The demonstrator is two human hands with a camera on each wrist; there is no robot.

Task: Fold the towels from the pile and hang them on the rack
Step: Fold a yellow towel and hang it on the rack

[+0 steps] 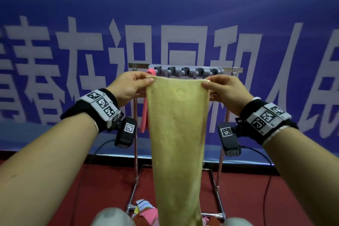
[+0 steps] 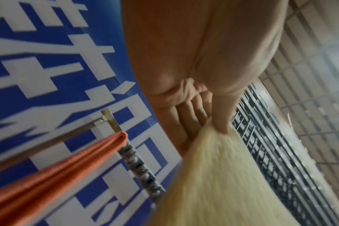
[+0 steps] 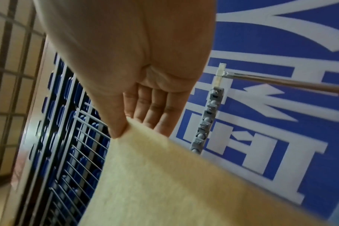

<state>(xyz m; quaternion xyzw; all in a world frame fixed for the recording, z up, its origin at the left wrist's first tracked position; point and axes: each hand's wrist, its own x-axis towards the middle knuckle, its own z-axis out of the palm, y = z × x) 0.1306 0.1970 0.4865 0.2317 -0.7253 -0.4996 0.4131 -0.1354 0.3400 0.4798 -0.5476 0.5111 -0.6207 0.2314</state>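
A long pale-yellow towel (image 1: 177, 134) hangs straight down in front of the metal rack (image 1: 185, 69). My left hand (image 1: 135, 83) pinches its top left corner between thumb and fingers, and my right hand (image 1: 215, 85) pinches the top right corner, so the top edge is stretched level just below the rack's top bar. The left wrist view shows the thumb pressing the yellow towel (image 2: 222, 175) against the fingers; the right wrist view shows the same grip on the yellow towel (image 3: 164, 175). A pink towel (image 1: 146, 112) hangs on the rack's left side, also seen as the pink towel (image 2: 58, 175).
The rack carries a grey strip of clips (image 1: 187, 71) along its top and stands on a red floor (image 1: 100, 189) before a blue banner (image 1: 165, 14). A pile of coloured towels (image 1: 145, 211) lies at the rack's foot. Cables (image 1: 88, 167) trail from both wrists.
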